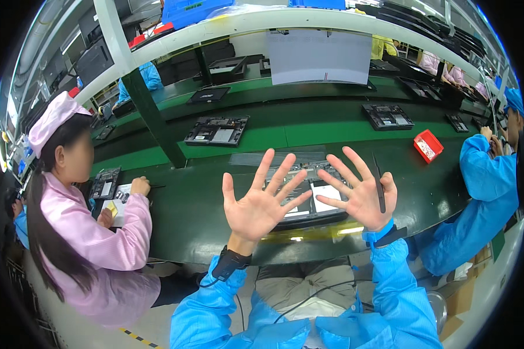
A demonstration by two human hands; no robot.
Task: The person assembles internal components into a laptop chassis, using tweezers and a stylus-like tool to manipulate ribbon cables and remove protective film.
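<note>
Head view: both hands spread, palms out, above an opened laptop at the near edge of the green surface (204, 209).

The left hand (256, 206) is fully open and holds nothing; the right hand (361, 195) is also splayed, with a thin dark tool (379, 183) tucked at its thumb side. The laptop (308, 200) lies flat beneath them, its inner boards exposed. It looks stiff but fragile inside, so it is likely best gripped by its outer edges. A red bin (428, 145) sits toward the right edge.
</note>
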